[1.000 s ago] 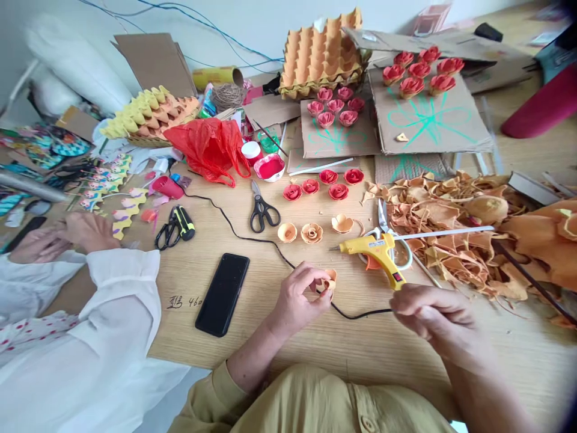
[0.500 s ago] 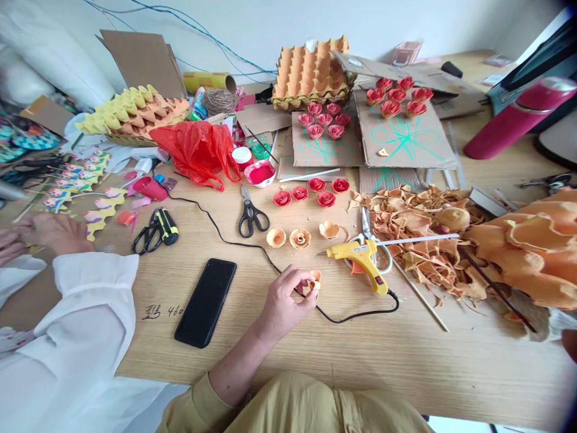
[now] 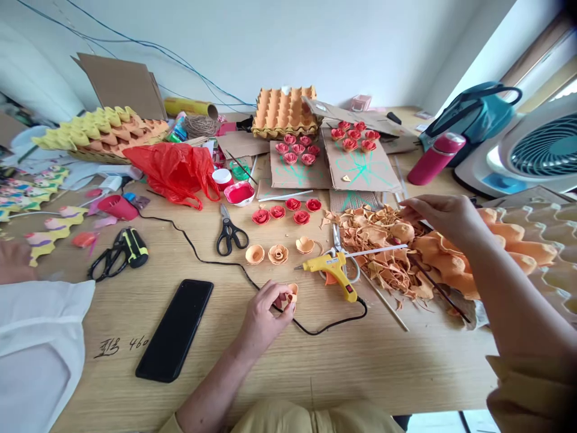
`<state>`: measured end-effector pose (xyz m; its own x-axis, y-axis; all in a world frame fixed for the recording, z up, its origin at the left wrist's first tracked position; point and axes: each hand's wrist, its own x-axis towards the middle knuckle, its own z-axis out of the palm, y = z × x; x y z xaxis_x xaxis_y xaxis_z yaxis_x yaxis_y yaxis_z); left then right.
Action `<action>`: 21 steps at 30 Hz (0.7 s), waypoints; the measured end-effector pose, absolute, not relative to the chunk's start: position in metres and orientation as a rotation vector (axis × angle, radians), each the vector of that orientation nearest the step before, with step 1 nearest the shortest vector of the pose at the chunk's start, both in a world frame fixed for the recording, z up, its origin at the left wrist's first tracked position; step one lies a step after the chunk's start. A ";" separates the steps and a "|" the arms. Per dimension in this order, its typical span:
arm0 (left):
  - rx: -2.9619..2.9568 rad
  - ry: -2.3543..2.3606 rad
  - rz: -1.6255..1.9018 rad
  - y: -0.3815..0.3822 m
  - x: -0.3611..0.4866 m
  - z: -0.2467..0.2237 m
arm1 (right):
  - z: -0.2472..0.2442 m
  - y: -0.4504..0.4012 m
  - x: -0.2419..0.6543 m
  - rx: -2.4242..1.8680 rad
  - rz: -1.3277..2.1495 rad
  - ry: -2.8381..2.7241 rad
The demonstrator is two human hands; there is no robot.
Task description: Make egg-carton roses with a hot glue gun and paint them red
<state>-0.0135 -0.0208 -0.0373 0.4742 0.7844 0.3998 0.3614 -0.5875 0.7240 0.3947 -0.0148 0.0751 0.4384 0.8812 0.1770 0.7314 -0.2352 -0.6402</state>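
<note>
My left hand (image 3: 265, 310) is closed on a small orange carton petal piece (image 3: 292, 293) just above the table. My right hand (image 3: 437, 213) reaches over the right side, above the pile of torn orange carton scraps (image 3: 378, 231); its fingers are stretched out and hold nothing that I can make out. Between the two lies a yellow glue gun (image 3: 329, 267) with a white glue stick in its back, resting near white-handled scissors (image 3: 359, 270). Behind my left hand stand a plain orange cup (image 3: 255, 255), an orange flower (image 3: 278, 254) and another petal cup (image 3: 305, 244).
Black scissors (image 3: 231, 231), a phone (image 3: 175, 331), a red bag (image 3: 174, 171) and a dish of red paint (image 3: 239, 193) lie left of centre. Red flowers stand on cardboard (image 3: 360, 165). A pink bottle (image 3: 436, 159) and fan (image 3: 536, 147) are right. A co-worker's white sleeve (image 3: 42, 349) is left.
The view has turned to the right and up. My right hand has come into view over the scraps and cartons. My left hand still holds the petal piece.
</note>
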 end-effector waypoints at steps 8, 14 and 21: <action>2.172 0.942 0.963 -0.020 -0.013 -0.039 | 0.064 0.011 0.430 -2.465 0.178 -1.481; 2.162 0.958 0.934 -0.019 -0.012 -0.036 | 0.057 -0.021 0.438 -2.512 0.076 -1.838; 2.144 0.946 0.936 -0.019 -0.011 -0.030 | 0.037 -0.094 0.416 -2.372 -0.327 -2.122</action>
<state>-0.0115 -0.0192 -0.0300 0.4950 0.7933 0.3544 0.3632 -0.5595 0.7450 0.4164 -0.0938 0.0369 0.1002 0.9885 0.1129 0.9767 -0.1193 0.1781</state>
